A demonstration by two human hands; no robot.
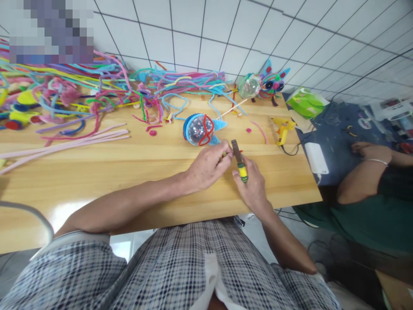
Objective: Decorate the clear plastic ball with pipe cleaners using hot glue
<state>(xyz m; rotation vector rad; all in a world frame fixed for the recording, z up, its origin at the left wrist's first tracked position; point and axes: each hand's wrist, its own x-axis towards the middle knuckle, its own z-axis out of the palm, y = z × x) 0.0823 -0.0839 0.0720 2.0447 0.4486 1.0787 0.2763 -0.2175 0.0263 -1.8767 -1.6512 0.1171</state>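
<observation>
My left hand (211, 165) is closed, with a small yellow-green piece (222, 156) pinched at its fingertips. My right hand (253, 183) grips a hand tool (238, 159) with a dark metal head and a yellow-and-green handle; whether it is pliers or scissors I cannot tell. The tool's head points away from me, close to the left fingertips. A tiny red bit shows beside it. Just beyond my left hand lies a round blue craft piece (197, 130) with a clear, glittery dome, red wavy trim and blue points. A thin wooden stick (234, 107) extends behind it.
Many coloured pipe cleaners (190, 82) lie along the back and left. A yellow glue gun (284, 129) rests at right, near a white power bank (316, 158). Another decorated craft piece (272, 84) stands behind. A co-worker's arm (366, 168) is at far right.
</observation>
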